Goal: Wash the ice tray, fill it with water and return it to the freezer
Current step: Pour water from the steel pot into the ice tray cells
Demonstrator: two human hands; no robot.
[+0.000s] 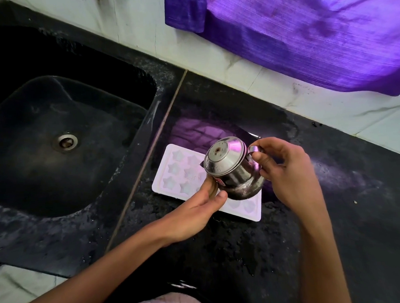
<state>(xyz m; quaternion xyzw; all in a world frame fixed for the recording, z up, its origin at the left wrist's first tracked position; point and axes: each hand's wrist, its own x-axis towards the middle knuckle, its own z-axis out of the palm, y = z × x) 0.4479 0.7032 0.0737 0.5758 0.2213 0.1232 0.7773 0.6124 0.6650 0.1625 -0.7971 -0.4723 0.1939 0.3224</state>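
Head view: ice tray (186, 175) on counter (336, 213) beneath two-handed grip (237, 179) on steel pot (232, 170).

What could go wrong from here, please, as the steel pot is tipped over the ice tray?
The lid could slip off the tilted steel pot, since neither hand presses on it. Water may miss the star moulds and run over the ice tray onto the wet counter. The left hand and the pot hide much of the tray, so overfilling might go unnoticed.

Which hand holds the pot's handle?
The right hand: its fingers curl round the pot's handle, while the left hand supports the pot's side.
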